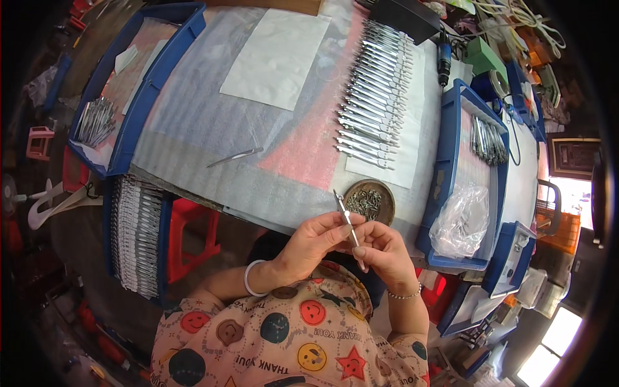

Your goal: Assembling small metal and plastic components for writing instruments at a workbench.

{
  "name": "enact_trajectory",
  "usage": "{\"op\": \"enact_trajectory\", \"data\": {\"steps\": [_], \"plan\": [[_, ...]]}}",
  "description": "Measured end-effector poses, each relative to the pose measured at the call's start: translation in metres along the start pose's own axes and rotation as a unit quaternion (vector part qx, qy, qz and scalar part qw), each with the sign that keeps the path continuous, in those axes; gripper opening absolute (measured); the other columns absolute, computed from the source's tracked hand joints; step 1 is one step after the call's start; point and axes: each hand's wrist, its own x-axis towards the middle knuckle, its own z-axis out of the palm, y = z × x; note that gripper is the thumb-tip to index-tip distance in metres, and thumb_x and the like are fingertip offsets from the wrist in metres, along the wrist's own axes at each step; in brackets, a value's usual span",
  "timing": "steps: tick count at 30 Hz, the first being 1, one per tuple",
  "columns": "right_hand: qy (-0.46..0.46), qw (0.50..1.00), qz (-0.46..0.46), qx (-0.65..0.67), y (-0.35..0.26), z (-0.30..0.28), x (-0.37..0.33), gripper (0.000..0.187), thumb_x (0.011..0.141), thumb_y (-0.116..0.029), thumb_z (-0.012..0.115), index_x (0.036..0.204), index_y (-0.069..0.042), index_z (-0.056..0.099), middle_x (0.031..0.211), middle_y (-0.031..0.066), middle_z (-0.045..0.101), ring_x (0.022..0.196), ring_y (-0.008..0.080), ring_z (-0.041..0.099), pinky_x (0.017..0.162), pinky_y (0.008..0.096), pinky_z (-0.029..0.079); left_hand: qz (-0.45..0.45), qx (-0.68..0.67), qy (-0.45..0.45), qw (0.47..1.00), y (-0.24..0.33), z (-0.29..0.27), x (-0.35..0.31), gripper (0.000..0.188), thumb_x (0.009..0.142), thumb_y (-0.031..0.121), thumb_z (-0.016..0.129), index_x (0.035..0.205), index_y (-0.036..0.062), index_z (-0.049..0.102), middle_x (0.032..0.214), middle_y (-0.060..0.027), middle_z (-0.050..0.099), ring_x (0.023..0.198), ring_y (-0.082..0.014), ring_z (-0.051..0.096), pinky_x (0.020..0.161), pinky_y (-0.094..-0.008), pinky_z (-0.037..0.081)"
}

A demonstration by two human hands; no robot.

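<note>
A slim silver metal instrument (346, 214), with a small joint near its top, slants between my two hands just in front of the table edge. My left hand (311, 240) pinches its middle between thumb and fingers. Lower down, my right hand (385, 257) grips the same piece near its bottom end. Just beyond my fingers stands a round brown bowl (391, 209) with many tiny metal parts (366, 202) in it. Farther back, a long row of similar silver instruments (374, 103) lies side by side on white paper. One thin metal piece (235, 157) lies alone at the left.
Blue trays stand on both sides: a left tray (147, 103) with metal pieces, and a right tray (445, 168) with metal pieces and a clear plastic bag (460, 222). Below the left edge, a crate holds stacked silver parts (137, 235) beside a red stool (187, 238). A power screwdriver (444, 58) lies back right.
</note>
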Motion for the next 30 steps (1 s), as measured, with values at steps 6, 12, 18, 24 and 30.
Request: {"op": "enact_trajectory", "data": {"steps": [6,12,18,24,30], "plan": [[0.002,1.000,-0.002,-0.016,0.003,0.001,0.003,0.019,0.080,-0.001,0.066,0.096,-0.001,0.056,0.083,-0.0001,0.058,0.066,0.0056,0.053,0.054,0.0183,0.043,0.001,-0.010,0.003,1.000,0.000,-0.003,0.000,0.029,0.098,0.012,0.045,0.122,-0.0021,0.051,0.112,-0.0097,0.059,0.101,-0.0166,0.058,0.089,-0.0295,0.049],[0.100,0.851,-0.202,-0.474,-0.007,0.025,0.001,0.025,0.078,-0.004,0.068,0.100,-0.003,0.058,0.079,0.0027,0.059,0.061,0.0085,0.052,0.053,0.0238,0.042,0.034,-0.010,0.026,0.999,0.003,-0.003,-0.002,0.030,0.098,0.013,0.043,0.124,-0.0003,0.050,0.117,-0.0060,0.057,0.102,-0.0125,0.057,0.087,-0.0266,0.048],[0.086,0.861,-0.181,-0.467,-0.002,0.025,0.003,0.026,0.077,-0.002,0.067,0.101,-0.003,0.058,0.081,0.0040,0.060,0.060,0.0082,0.050,0.053,0.0235,0.042,0.049,0.035,0.025,0.998,0.005,-0.008,-0.006,0.029,0.098,0.013,0.043,0.123,-0.0002,0.051,0.113,-0.0051,0.058,0.100,-0.0107,0.057,0.085,-0.0251,0.048],[0.053,0.970,-0.069,-0.226,0.005,0.022,0.008,0.022,0.081,0.001,0.065,0.101,-0.001,0.056,0.087,-0.0014,0.057,0.070,0.0026,0.049,0.059,0.0189,0.042,0.057,0.055,0.021,0.997,0.007,-0.011,-0.007,0.028,0.098,0.014,0.044,0.119,-0.0006,0.053,0.102,-0.0035,0.060,0.093,-0.0093,0.057,0.081,-0.0236,0.048],[0.012,0.997,-0.005,-0.081,0.000,0.023,0.011,0.019,0.081,0.003,0.065,0.097,0.000,0.054,0.085,-0.0002,0.056,0.071,0.0045,0.053,0.059,0.0170,0.043,0.064,0.048,0.011,0.997,0.008,-0.012,-0.008,0.026,0.098,0.015,0.045,0.116,-0.0013,0.055,0.099,-0.0037,0.060,0.090,-0.0097,0.058,0.080,-0.0238,0.049]]}}
